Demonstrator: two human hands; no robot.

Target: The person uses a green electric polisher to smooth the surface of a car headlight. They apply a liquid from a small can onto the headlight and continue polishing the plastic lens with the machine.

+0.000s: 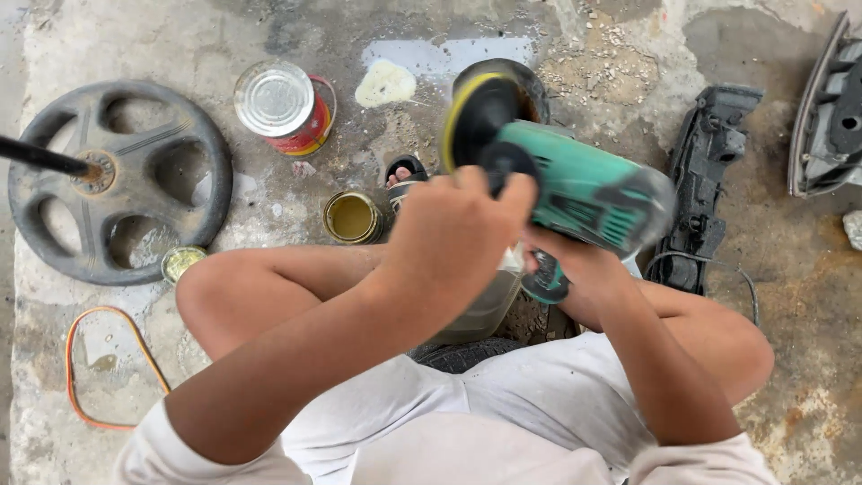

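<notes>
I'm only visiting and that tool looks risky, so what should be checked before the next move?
1. Both hands on the green polisher: left hand by the head, right hand beneath. Ok.
2. Yellow-edged pad seated: blurred. Cannot tell.
3. Toes in sandal near the pad. Not ok.
4. Open small tin and red can close by. Not ok.
5. Cable routing: mostly hidden. Cannot tell.

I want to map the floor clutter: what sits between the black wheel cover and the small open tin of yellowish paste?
In the head view, only a small round yellowish lid lies on the concrete between the wheel cover and the open tin.
</notes>
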